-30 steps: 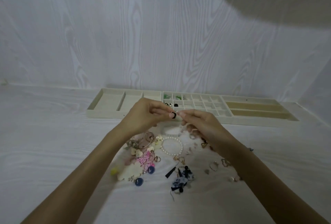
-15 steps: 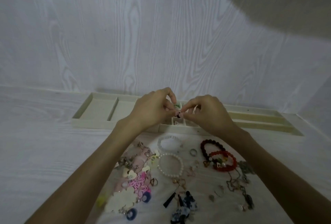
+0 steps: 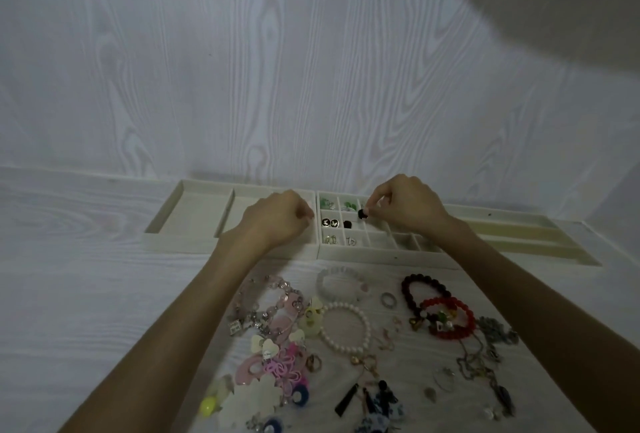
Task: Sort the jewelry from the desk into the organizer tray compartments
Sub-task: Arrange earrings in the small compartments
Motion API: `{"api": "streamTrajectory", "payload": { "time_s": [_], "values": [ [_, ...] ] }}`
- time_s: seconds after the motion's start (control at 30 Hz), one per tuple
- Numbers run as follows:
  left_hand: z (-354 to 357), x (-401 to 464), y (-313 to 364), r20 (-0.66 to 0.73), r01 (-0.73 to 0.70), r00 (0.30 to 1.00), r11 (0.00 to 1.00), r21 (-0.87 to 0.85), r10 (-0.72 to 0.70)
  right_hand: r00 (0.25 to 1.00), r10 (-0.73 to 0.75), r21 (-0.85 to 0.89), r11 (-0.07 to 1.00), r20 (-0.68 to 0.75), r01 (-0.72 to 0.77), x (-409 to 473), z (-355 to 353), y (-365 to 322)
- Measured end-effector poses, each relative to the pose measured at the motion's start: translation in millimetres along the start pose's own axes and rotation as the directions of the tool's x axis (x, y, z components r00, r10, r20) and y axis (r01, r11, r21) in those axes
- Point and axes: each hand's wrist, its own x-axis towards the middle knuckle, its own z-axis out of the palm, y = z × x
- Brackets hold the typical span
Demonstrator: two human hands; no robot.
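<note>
A: Nearest the camera, the unsorted heap on the desk (image 3: 86, 276) — a black tassel piece (image 3: 347, 404), pink cut-out charms (image 3: 277, 368), and a white pearl bracelet (image 3: 344, 328) just beyond them.

B: To the right, a red bead bracelet (image 3: 448, 320) overlaps a dark bead bracelet (image 3: 424, 288), with a small ring (image 3: 388, 300) just beside them. Plenty left to sort, I'd say.

A: Further back, the organizer tray (image 3: 381, 254) sits against the wall. The left hand (image 3: 277, 221) hovers over its wide left section, fingers curled in. Whether it's carrying anything, I cannot tell.

B: And the right hand (image 3: 408, 207) is over the small-cell grid, thumb and fingertip pinching a small black earring (image 3: 362, 213). It hangs just above a cell in the middle row, right beside the cell that already holds a black earring (image 3: 347, 224).

A: Looks feather-light and rigid — it should drop straight rather than drape. But it's tiny and probably smooth, so I'd guess it could slip or bounce off a divider.

B: Agreed. A fingertip pinch on the round black head seems the sensible hold, released low inside the cell. The bracelets are different: floppy strings of beads, best lifted by the loop.
</note>
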Motion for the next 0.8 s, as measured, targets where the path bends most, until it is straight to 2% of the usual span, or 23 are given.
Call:
{"api": "streamTrajectory", "payload": {
  "time_s": [0.23,0.6,0.8],
  "values": [
    [8.4,3.1,-1.7,0.060,-0.012,0.998,0.999,0.033,0.010,1.000,0.016,-0.099,0.995,0.007,-0.015,3.5,16.1,-2.7],
    [9.9,7.3,-5.7,0.068,-0.018,0.998,1.000,0.022,0.016,0.999,-0.006,-0.200,0.980,0.039,0.014,8.4,20.8,-6.9],
    [11.0,7.3,-4.9,0.059,-0.019,0.998,0.999,0.030,0.017,0.995,-0.092,-0.395,0.913,0.037,0.099,12.1,20.3,-14.4]
  ]
}}
